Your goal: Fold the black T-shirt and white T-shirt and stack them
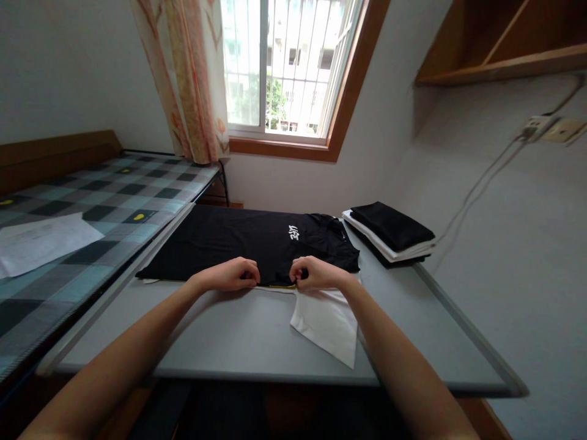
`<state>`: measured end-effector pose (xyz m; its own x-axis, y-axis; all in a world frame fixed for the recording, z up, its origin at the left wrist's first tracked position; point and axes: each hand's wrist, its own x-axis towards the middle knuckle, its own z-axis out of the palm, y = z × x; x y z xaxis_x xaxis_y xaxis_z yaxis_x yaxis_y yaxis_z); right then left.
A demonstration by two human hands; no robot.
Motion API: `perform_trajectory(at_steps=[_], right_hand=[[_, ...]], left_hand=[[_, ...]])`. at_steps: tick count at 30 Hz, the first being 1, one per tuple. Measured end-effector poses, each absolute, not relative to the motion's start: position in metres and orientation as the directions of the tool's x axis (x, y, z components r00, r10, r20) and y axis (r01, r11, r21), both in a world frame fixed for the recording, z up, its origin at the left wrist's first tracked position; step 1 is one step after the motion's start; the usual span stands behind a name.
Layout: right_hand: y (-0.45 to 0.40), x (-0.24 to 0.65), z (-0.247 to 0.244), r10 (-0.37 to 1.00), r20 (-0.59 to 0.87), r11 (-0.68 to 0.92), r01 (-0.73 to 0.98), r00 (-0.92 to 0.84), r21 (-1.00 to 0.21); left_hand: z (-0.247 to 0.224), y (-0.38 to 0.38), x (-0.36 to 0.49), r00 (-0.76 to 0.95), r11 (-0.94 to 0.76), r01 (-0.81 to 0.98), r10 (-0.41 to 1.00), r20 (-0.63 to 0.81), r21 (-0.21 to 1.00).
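Note:
A black T-shirt (220, 238) with white lettering lies spread on the grey table (220, 342), its neck end toward the right. My left hand (232, 274) pinches the near edge of it, fingers curled closed. To the right, my right hand (316, 272) grips the same edge, close to where a thin yellow strip shows between the hands. Beneath the black shirt is a white garment; its white sleeve (328, 324) sticks out toward me below my right hand.
A stack of folded black and white clothes (392, 229) sits at the table's back right, by the wall. Left of the table is a bed with a checked mattress (151, 183) and paper sheets (46, 241) on it. A curtained window (288, 67) is behind.

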<state>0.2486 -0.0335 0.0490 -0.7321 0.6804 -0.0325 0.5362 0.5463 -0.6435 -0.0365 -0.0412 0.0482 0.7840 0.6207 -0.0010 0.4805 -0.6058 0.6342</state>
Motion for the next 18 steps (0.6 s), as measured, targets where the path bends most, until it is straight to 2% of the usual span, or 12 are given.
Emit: perform_trajectory(at_steps=[5,8,13,15,18], right_hand=[[-0.0320,0.2472,0.0424,0.648,-0.073,0.577,0.551,-0.758,-0.602],[-0.0308,0.2492,0.0445,0.652,-0.070,0.552,0.536,-0.755,-0.639],[-0.0268,0.2535,0.0485,0.712,0.030,0.511,0.489,-0.701,-0.707],[-0.0262,0.2534,0.0466,0.705,-0.009,0.487,0.493,-0.709,-0.721],[-0.0270,0.2525,0.0428,0.654,-0.140,0.452,0.533,-0.743,-0.716]], left_hand=[[0.0443,-0.0416,-0.0333,0.785,-0.627,0.486,0.619,0.011,0.609],[0.0472,-0.0415,-0.0354,0.781,-0.600,0.483,0.624,-0.005,0.638],[0.0526,-0.0412,-0.0395,0.749,-0.542,0.476,0.663,0.005,0.693],[0.0510,-0.0408,-0.0388,0.771,-0.553,0.465,0.637,-0.009,0.691],[0.0472,-0.0402,-0.0367,0.806,-0.563,0.452,0.590,-0.047,0.692]])
